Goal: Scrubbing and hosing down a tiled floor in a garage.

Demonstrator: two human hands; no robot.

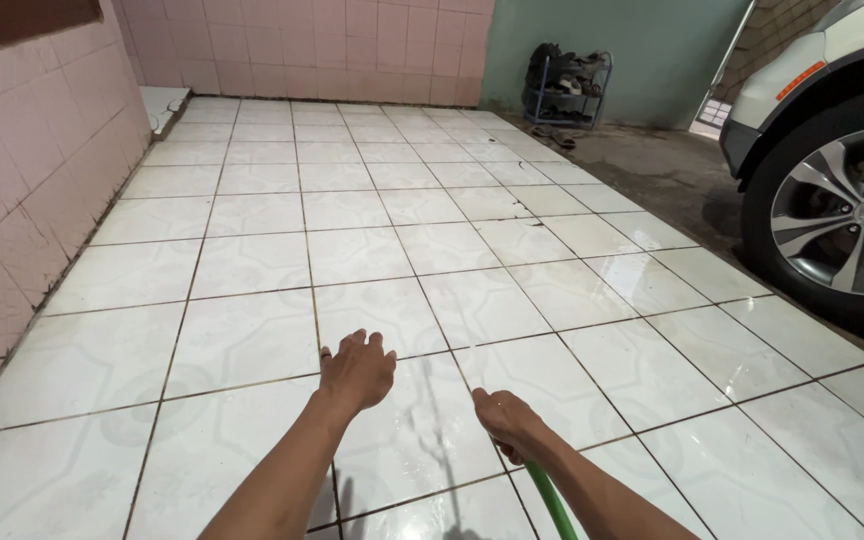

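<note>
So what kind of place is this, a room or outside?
It looks like a home carport or covered yard. A parked white car stands at the right, a shoe rack waits by the far wall, and the right hand holds a green hose over the wet tiled floor.

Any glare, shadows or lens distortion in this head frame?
Head view: sharp overall; glare on the wet white floor tiles near the white car; thin shadow falls between the open left hand and the right hand gripping the green hose; wide-angle bending at edges.
</note>
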